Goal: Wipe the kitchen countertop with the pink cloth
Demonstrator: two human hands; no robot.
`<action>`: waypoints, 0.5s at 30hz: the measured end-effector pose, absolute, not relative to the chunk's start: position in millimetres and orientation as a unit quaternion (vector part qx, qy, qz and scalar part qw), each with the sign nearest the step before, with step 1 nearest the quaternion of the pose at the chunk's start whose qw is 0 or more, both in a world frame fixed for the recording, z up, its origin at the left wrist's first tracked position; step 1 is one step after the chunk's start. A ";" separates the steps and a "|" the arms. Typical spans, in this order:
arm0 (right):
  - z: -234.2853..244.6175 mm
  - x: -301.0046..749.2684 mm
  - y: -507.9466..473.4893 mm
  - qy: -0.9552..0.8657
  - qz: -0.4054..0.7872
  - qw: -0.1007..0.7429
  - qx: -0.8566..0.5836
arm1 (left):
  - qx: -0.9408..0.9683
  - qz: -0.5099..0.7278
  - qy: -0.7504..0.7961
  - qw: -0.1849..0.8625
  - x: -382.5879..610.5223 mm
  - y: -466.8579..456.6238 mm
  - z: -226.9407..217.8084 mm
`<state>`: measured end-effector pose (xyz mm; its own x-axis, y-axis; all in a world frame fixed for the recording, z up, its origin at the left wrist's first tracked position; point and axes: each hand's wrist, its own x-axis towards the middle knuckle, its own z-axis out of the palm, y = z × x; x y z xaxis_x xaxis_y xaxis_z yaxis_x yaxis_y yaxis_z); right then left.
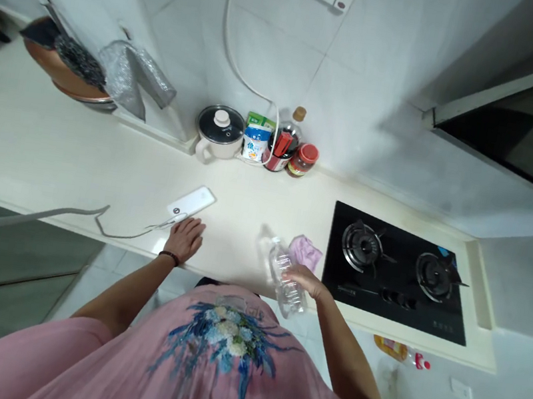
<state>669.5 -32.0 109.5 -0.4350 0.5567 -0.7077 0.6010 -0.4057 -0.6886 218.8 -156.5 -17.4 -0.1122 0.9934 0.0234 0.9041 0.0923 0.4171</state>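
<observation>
My right hand [303, 278] is wrapped around a clear plastic bottle [284, 282], which is tilted with its neck pointing away over the cream counter [100, 166]. A pink cloth [306, 250] lies just beyond that hand, beside the hob. My left hand [186, 236] rests flat on the counter with its fingers spread, holding nothing. It sits right next to a white power bank [191, 203] and its thin cable [124, 234].
A black two-burner gas hob [399, 274] fills the counter's right side. By the back wall stand a small lidded pot [219, 131], a white carton [256, 138], a dark bottle [284, 140] and a red-lidded jar [303, 160]. A pan [64, 70] sits far left.
</observation>
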 end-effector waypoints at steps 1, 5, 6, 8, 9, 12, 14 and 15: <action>108.3 664.1 -33.8 0.541 -0.650 0.033 0.533 | 0.652 0.167 0.727 0.134 218.5 -156.6 -17.4; 106.9 675.7 -39.7 0.544 -0.623 0.017 0.562 | 0.653 0.175 0.724 0.137 217.2 -157.5 -19.7; 107.2 682.8 -40.4 0.554 -0.603 0.001 0.575 | 0.653 0.177 0.724 0.136 216.9 -157.7 -20.7; 107.2 698.4 -40.7 0.576 -0.554 -0.039 0.600 | 0.652 0.179 0.725 0.133 216.7 -157.7 -22.5; 106.2 706.7 -40.8 0.585 -0.529 -0.066 0.612 | 0.652 0.179 0.725 0.132 216.8 -157.6 -23.0; 99.2 734.7 -42.5 0.589 -0.476 -0.172 0.630 | 0.653 0.178 0.723 0.137 217.4 -157.0 -22.8; 92.5 756.0 -45.5 0.575 -0.438 -0.256 0.641 | 0.653 0.174 0.724 0.137 217.6 -156.7 -21.6; 89.3 767.0 -47.3 0.567 -0.410 -0.290 0.653 | 0.653 0.171 0.725 0.136 217.7 -156.7 -21.0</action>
